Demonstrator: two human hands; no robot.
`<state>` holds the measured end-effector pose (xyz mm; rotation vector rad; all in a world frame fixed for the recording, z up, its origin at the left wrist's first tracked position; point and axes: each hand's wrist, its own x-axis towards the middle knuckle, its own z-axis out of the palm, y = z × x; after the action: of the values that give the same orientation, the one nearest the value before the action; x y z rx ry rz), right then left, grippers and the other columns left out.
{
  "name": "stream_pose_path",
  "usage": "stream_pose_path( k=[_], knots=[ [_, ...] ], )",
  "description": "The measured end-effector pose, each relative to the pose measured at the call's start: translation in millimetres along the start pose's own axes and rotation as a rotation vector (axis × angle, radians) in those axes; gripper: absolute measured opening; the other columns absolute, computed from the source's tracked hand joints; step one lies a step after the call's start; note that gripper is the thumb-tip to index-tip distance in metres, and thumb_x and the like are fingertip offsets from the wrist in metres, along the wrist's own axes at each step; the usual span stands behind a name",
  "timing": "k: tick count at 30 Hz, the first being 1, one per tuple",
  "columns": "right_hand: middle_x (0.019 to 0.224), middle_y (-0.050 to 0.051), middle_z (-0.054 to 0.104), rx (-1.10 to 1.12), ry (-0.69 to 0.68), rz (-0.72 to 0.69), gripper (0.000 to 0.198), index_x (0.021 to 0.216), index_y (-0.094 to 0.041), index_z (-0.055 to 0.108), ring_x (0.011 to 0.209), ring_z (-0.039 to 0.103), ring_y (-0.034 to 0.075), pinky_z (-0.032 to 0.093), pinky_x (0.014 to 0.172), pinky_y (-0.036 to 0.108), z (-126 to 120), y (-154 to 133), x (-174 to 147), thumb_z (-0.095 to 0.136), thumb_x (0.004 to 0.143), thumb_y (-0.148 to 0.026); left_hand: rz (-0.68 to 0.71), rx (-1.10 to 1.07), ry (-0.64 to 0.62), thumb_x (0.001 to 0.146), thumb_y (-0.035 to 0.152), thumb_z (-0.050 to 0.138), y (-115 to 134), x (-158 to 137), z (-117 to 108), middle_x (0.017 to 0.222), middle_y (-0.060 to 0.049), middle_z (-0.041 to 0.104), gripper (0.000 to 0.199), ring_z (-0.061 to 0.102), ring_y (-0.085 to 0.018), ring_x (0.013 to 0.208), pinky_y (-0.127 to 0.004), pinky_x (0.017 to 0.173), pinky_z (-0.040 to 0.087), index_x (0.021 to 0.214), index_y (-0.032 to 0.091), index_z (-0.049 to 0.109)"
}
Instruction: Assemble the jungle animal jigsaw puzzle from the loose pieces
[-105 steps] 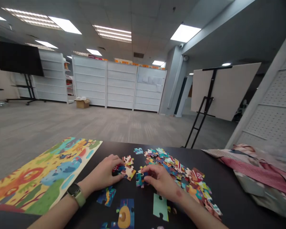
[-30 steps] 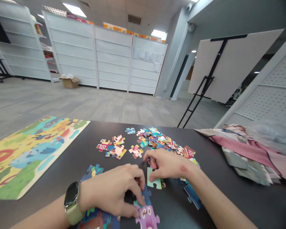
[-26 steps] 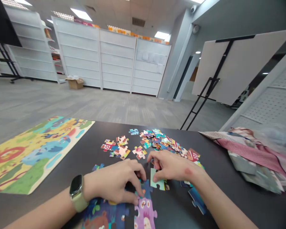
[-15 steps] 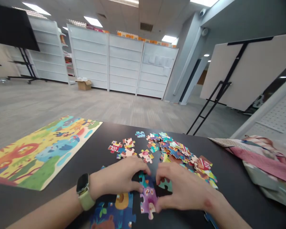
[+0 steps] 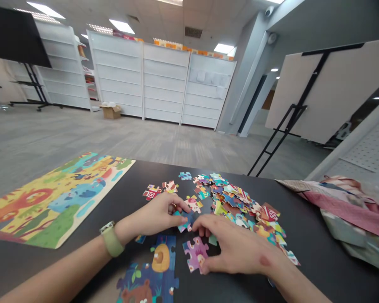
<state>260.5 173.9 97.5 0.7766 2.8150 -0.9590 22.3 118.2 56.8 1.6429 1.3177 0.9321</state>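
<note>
Beyond the purple piece, left grip pinches now-detached blue piece; right grip parted.

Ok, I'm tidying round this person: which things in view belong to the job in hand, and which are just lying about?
In the work:
blue puzzle piece, at the left hand
purple puzzle piece, by the right hand
joined dark-blue pieces
loose pile

Seemingly just about:
animal picture (link unclear)
pink-banded bundle
cardboard box
screen
</note>
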Motion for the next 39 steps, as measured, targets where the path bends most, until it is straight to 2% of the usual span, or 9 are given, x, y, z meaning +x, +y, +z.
stream_pose_path(
  k=[4, 8, 10, 13, 15, 20, 25, 32, 39],
  knots=[
    [0.110, 0.000, 0.064, -0.051, 0.013, 0.023, 0.049, 0.108, -0.027, 0.066, 0.100, 0.061, 0.023, 0.043, 0.083, 0.031, -7, 12, -1, 0.087, 0.067, -0.043, -0.010, -0.043, 0.013, 0.073, 0.044, 0.077, -2, 1, 2, 0.078, 0.001, 0.058, 0.035, 0.048, -0.013, 0.062, -0.026, 0.056, 0.036, 0.091, 0.015, 0.069],
    [0.101, -0.001, 0.064, -0.105, 0.043, 0.113, 0.046, 0.094, -0.026, 0.064, 0.092, 0.060, 0.022, 0.041, 0.074, 0.029, -15, 24, -5, 0.089, 0.062, -0.047, 0.042, -0.013, 0.000, 0.078, 0.036, 0.072, 5, -2, 7, 0.105, -0.004, 0.062, 0.036, 0.048, -0.013, 0.071, -0.026, 0.061, 0.038, 0.109, 0.019, 0.070],
    [0.097, -0.002, 0.064, -0.102, 0.044, 0.131, 0.047, 0.092, -0.026, 0.064, 0.091, 0.060, 0.021, 0.041, 0.072, 0.028, -17, 28, -5, 0.089, 0.061, -0.050, 0.024, 0.023, -0.035, 0.079, 0.034, 0.069, 8, -5, 9, 0.099, -0.002, 0.062, 0.038, 0.049, -0.014, 0.072, -0.026, 0.062, 0.039, 0.115, 0.021, 0.069],
    [0.092, -0.002, 0.064, -0.093, 0.038, 0.139, 0.048, 0.091, -0.025, 0.065, 0.086, 0.060, 0.020, 0.040, 0.068, 0.027, -18, 31, -3, 0.089, 0.061, -0.054, -0.037, 0.062, -0.093, 0.077, 0.037, 0.071, 11, -8, 13, 0.071, 0.005, 0.056, 0.031, 0.053, -0.014, 0.063, -0.025, 0.057, 0.040, 0.102, 0.019, 0.066],
    [0.091, -0.002, 0.065, -0.088, 0.037, 0.120, 0.048, 0.093, -0.025, 0.066, 0.085, 0.060, 0.019, 0.039, 0.067, 0.026, -18, 29, -1, 0.089, 0.061, -0.054, -0.050, 0.096, -0.092, 0.075, 0.037, 0.076, 12, -10, 14, 0.064, 0.006, 0.054, 0.026, 0.054, -0.014, 0.060, -0.025, 0.054, 0.037, 0.089, 0.020, 0.063],
    [0.091, -0.001, 0.066, -0.082, 0.040, 0.011, 0.047, 0.099, -0.024, 0.070, 0.086, 0.060, 0.019, 0.040, 0.069, 0.026, -15, 20, 4, 0.087, 0.066, -0.053, 0.119, 0.442, -0.012, 0.071, 0.031, 0.088, 13, -9, 16, 0.074, 0.002, 0.061, 0.028, 0.053, -0.017, 0.074, -0.029, 0.068, 0.034, 0.073, 0.021, 0.062],
    [0.094, -0.001, 0.066, -0.066, 0.033, -0.038, 0.049, 0.102, -0.024, 0.070, 0.086, 0.060, 0.019, 0.041, 0.070, 0.026, -10, 18, 5, 0.088, 0.067, -0.053, 0.224, 0.581, -0.074, 0.081, 0.037, 0.083, 10, -8, 17, 0.070, 0.001, 0.061, 0.039, 0.053, -0.018, 0.075, -0.030, 0.068, 0.033, 0.061, 0.020, 0.054],
    [0.095, 0.000, 0.066, -0.092, 0.038, -0.046, 0.048, 0.101, -0.024, 0.071, 0.090, 0.059, 0.020, 0.042, 0.075, 0.028, -9, 21, 5, 0.087, 0.068, -0.055, 0.258, 0.538, -0.130, 0.083, 0.022, 0.074, 14, -11, 11, 0.081, 0.002, 0.066, 0.013, 0.057, -0.016, 0.078, -0.028, 0.072, 0.039, 0.078, 0.021, 0.062],
    [0.098, 0.001, 0.067, -0.131, 0.045, -0.048, 0.044, 0.102, -0.024, 0.071, 0.091, 0.060, 0.021, 0.043, 0.075, 0.029, -9, 18, 4, 0.085, 0.071, -0.051, 0.273, 0.497, -0.180, 0.080, 0.021, 0.077, 12, -11, 8, 0.086, 0.001, 0.067, 0.014, 0.059, -0.017, 0.082, -0.028, 0.076, 0.041, 0.085, 0.021, 0.065]
  ],
)
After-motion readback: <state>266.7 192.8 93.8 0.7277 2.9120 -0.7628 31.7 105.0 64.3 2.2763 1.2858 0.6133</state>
